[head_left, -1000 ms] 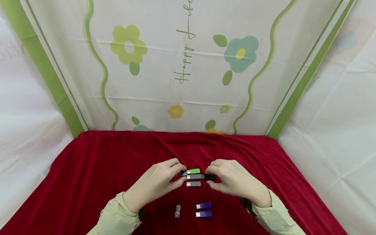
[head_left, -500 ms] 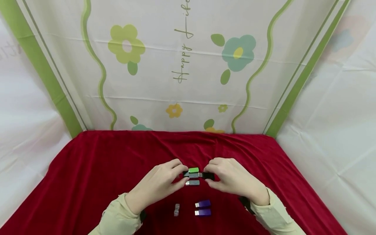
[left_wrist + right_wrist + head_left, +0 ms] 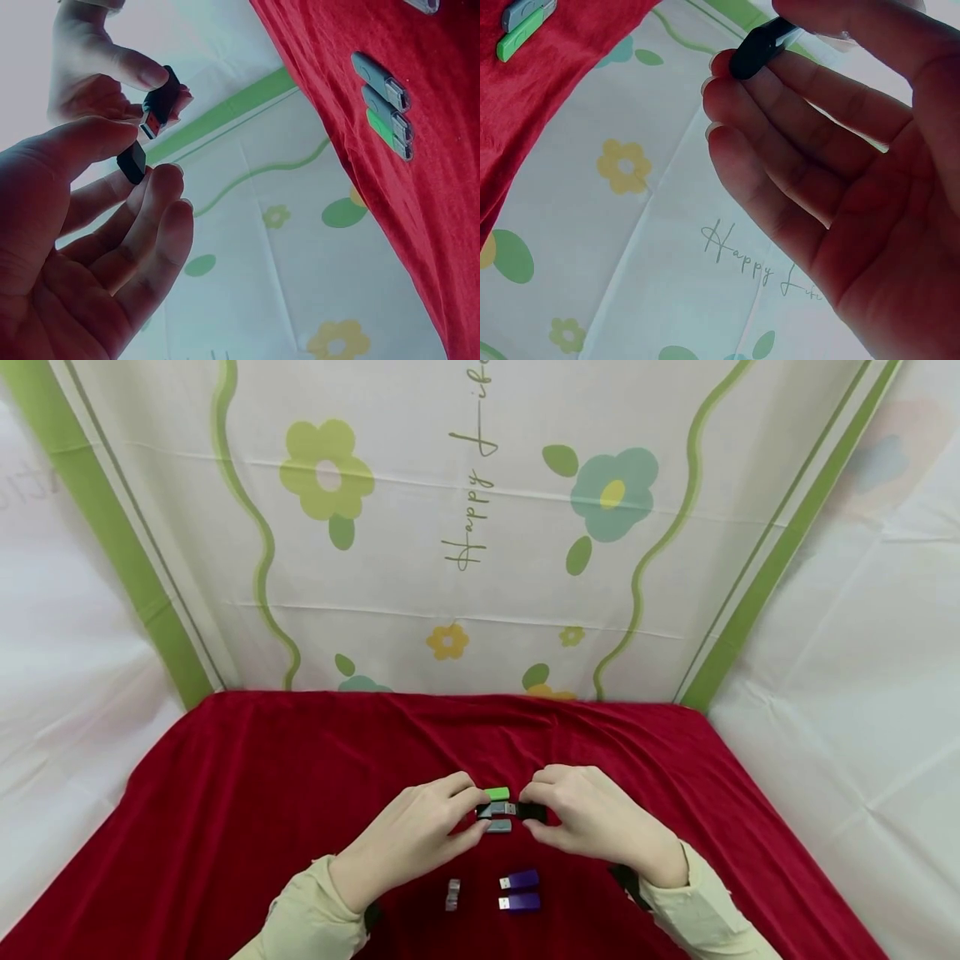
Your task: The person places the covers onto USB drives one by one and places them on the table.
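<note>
Between the thumb and fingers of my left hand (image 3: 420,827) I pinch a small black cap (image 3: 132,162). My right hand (image 3: 592,814) grips the body of a black USB stick (image 3: 532,812), its bare metal plug (image 3: 149,125) pointing at the cap. In the left wrist view, cap and plug are close, with a small gap. Both are held above the cloth. Beneath them lie a green USB stick (image 3: 498,793) and two grey USB sticks, the nearer grey one (image 3: 499,827) partly covered by my left fingers. The right wrist view shows the black body (image 3: 757,51) at the fingertips.
Two purple USB sticks (image 3: 520,902) lie nearer me on the red cloth (image 3: 300,777). Small clear pieces (image 3: 453,895), perhaps caps, lie left of them. White printed fabric walls (image 3: 450,527) stand behind and at both sides.
My left hand has moved right with the black cap, closer to the USB stick's plug. My right hand has shifted only slightly left. The USB sticks on the cloth stay put.
</note>
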{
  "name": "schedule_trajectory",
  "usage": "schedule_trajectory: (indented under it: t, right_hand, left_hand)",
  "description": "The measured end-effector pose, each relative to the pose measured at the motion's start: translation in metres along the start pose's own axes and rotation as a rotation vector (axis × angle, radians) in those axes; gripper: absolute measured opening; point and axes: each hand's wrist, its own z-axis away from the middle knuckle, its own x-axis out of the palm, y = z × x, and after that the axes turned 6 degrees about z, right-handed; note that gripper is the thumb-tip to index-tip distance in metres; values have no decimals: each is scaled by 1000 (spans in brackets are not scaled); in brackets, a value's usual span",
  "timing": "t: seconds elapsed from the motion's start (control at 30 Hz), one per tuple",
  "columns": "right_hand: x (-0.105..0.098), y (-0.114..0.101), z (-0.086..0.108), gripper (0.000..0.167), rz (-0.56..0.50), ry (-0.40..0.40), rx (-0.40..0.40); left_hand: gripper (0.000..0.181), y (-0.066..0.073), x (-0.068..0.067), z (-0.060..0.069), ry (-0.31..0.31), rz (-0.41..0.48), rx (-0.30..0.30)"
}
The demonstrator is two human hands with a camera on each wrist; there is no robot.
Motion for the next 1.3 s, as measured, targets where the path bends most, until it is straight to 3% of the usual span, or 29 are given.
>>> schedule_trajectory:
  t: [1.3]
  right_hand:
    - [4, -10, -2, 16, -8, -5, -30]
  left_hand:
    - [21, 5, 7, 1, -40, 5, 4]
